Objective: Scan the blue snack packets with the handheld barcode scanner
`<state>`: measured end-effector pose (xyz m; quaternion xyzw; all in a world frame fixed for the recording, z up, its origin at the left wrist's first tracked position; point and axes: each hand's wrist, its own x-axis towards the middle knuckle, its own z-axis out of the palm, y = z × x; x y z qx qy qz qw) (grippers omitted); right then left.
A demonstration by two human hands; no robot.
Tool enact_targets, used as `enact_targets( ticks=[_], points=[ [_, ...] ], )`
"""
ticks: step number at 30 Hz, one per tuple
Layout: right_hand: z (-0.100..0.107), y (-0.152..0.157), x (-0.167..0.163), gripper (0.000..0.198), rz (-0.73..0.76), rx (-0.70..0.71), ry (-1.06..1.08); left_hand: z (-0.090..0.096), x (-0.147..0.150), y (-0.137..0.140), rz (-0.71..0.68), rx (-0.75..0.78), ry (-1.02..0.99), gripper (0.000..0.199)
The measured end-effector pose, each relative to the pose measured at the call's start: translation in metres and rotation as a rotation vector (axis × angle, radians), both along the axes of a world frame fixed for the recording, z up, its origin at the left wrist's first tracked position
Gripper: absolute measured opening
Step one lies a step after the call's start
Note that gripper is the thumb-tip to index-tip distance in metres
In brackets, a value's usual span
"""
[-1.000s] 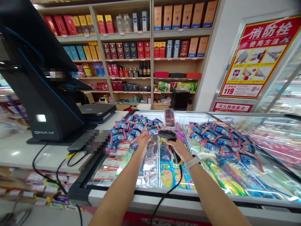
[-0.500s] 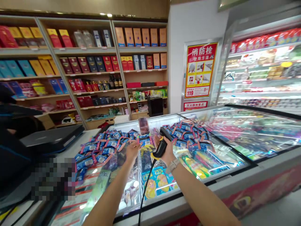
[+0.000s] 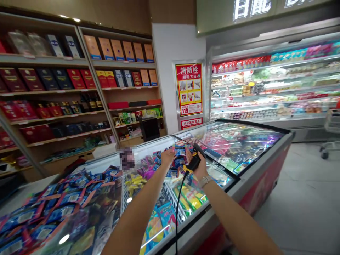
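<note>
My right hand (image 3: 202,170) is wrapped round the grip of a black and yellow barcode scanner (image 3: 193,162), whose black cable runs down toward me. My left hand (image 3: 167,158) pinches the left end of a blue packet (image 3: 181,151) with pink ends, held beside the scanner over the freezer. The packet's right end lies close to my right hand's fingers. More blue packets (image 3: 173,172) lie just below, on the freezer's glass top. A large heap of the same packets (image 3: 71,196) spreads over the glass to the left.
Under the glass of the chest freezer (image 3: 225,198) sit bagged goods in white wire baskets (image 3: 174,202). Shelves of boxed bottles (image 3: 117,49) stand behind. A lit refrigerated display (image 3: 265,102) is at the back right, with a cart (image 3: 332,122) at the right edge.
My view has turned right, bringing the cart and more of the display in. Both hands have shifted along the freezer to the right, with the scanner still in my right hand.
</note>
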<state>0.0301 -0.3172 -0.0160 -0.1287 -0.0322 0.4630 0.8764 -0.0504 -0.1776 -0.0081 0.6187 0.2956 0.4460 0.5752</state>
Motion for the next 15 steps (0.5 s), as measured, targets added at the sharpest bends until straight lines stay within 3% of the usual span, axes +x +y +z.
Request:
enact_targets(
  ticks=[4,8,12,15],
  points=[
    [-0.010,0.009,0.021,0.020,-0.029,-0.090,0.007,-0.006,0.025,0.010,-0.027,0.083,0.163,0.019],
    [-0.023,0.022,0.027,0.022,-0.038,-0.129,0.031,-0.014,0.031,0.019,0.006,0.225,0.242,0.031],
    [-0.029,0.033,0.027,0.023,-0.080,-0.155,0.027,-0.013,0.034,0.026,0.083,0.436,0.364,0.023],
    [-0.030,0.037,0.027,0.024,-0.075,-0.153,0.012,-0.009,0.037,0.028,0.115,0.491,0.441,0.017]
  ],
)
